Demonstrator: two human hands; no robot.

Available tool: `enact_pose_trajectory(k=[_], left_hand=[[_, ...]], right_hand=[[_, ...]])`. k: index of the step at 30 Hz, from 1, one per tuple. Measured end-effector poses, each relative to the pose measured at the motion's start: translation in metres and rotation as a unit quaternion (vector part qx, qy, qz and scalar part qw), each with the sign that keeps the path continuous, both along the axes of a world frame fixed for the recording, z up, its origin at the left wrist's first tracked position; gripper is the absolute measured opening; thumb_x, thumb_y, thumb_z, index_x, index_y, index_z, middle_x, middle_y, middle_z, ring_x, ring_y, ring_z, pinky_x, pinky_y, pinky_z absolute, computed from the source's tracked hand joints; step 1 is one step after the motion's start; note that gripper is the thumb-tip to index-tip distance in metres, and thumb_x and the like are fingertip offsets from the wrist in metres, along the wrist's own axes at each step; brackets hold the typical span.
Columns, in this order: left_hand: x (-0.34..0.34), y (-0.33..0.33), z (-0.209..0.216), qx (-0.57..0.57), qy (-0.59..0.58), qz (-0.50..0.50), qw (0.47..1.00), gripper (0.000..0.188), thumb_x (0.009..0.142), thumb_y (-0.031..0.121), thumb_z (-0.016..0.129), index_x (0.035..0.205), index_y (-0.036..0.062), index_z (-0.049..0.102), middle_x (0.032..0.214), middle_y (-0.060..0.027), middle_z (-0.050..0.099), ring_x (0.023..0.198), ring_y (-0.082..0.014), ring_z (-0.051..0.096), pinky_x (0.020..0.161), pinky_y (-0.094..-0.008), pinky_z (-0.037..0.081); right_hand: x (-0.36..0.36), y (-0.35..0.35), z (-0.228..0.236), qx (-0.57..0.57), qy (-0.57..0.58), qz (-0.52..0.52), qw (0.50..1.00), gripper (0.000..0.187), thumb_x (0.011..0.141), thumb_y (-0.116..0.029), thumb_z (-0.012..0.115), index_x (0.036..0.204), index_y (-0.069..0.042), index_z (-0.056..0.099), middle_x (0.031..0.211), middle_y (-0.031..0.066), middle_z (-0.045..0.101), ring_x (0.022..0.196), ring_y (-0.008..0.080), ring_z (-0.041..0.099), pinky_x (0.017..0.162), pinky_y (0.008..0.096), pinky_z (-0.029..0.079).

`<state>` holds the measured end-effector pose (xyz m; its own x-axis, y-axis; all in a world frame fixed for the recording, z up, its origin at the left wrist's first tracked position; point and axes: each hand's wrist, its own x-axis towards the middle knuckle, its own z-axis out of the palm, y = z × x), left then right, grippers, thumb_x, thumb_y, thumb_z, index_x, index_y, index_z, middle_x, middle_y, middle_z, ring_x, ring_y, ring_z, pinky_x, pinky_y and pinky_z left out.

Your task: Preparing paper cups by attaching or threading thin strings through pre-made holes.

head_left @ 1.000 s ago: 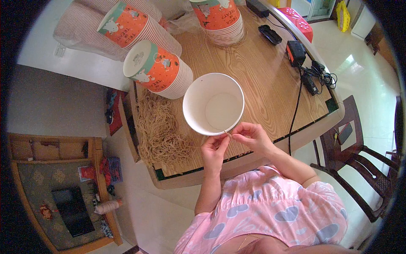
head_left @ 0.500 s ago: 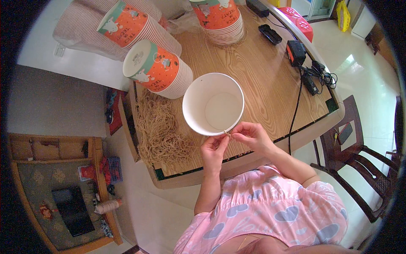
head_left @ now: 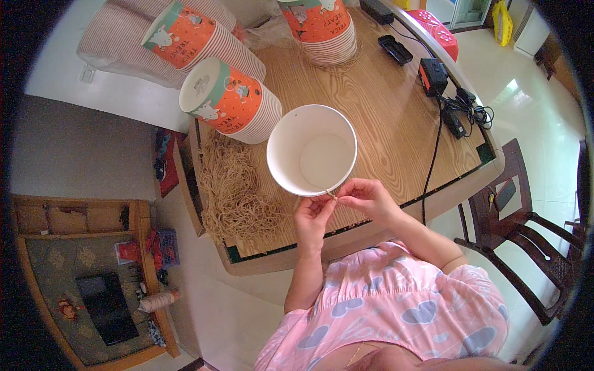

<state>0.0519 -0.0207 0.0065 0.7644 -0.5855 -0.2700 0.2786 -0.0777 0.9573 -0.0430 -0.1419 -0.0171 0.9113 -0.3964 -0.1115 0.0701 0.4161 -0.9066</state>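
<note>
A paper bucket [head_left: 323, 157], white inside, stands upright near the table's front edge. A small hole shows in its far wall. At the near rim, a short piece of tan twine [head_left: 332, 193] passes over the edge. My left hand [head_left: 313, 216] pinches this twine just outside the bucket, fingertips close to the rim. From the other side my right hand [head_left: 365, 199] pinches it too, the fingertips of both hands nearly touching. Whether the twine is knotted is too small to tell. A loose heap of tan twine [head_left: 235, 195] lies left of the bucket.
Nested orange-and-green paper buckets [head_left: 238, 99] lean at the left, with another stack [head_left: 198, 46] behind and one [head_left: 322, 34] at the back. A black-and-orange battery charger [head_left: 433, 77] and tangled cables [head_left: 473, 114] lie at the right edge. A dark wooden chair [head_left: 489, 226] stands beyond.
The bucket's rim has shifted very slightly away from me. Both hands keep their pinch on the twine in almost the same place.
</note>
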Motion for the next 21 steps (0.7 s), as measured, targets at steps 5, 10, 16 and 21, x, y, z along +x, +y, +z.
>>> enact_pose_trajectory(k=[5,10,16,21], left_hand=[[0.005,0.004,-0.005,-0.026,0.021,-0.035,0.999,0.012,0.076,0.000,0.065,0.087,0.0027,0.061,0.078,0.0010,0.060,0.066,-0.0051,0.054,0.060,-0.0166,0.042],[0.004,0.004,0.003,-0.016,0.066,-0.048,0.997,0.012,0.077,0.004,0.065,0.088,0.0035,0.063,0.074,0.0035,0.059,0.060,-0.0018,0.049,0.052,-0.0141,0.036],[0.003,0.004,0.001,-0.019,0.072,-0.052,0.996,0.009,0.078,0.006,0.065,0.087,0.0046,0.064,0.069,0.0064,0.056,0.053,0.0002,0.042,0.045,-0.0140,0.027],[0.004,0.005,-0.003,-0.032,0.075,-0.043,0.996,0.008,0.078,0.006,0.064,0.086,0.0042,0.062,0.067,0.0067,0.055,0.049,0.0002,0.039,0.042,-0.0150,0.026]], right_hand=[[0.000,-0.006,0.001,0.035,-0.010,0.042,0.998,0.011,0.082,-0.011,0.061,0.085,-0.002,0.058,0.081,-0.0020,0.057,0.077,0.0050,0.053,0.070,0.0197,0.044],[0.001,-0.008,-0.006,0.041,-0.019,0.055,0.997,0.009,0.082,-0.011,0.061,0.083,-0.003,0.056,0.079,-0.0033,0.055,0.074,0.0038,0.052,0.069,0.0186,0.043],[0.001,-0.008,-0.014,0.060,-0.037,0.059,0.996,0.009,0.083,-0.011,0.060,0.084,-0.004,0.055,0.079,-0.0035,0.055,0.076,0.0041,0.052,0.069,0.0189,0.043],[0.004,-0.002,-0.002,0.057,-0.037,-0.039,0.997,0.011,0.085,-0.011,0.057,0.089,-0.001,0.056,0.083,-0.0002,0.058,0.078,0.0072,0.054,0.073,0.0227,0.045]])
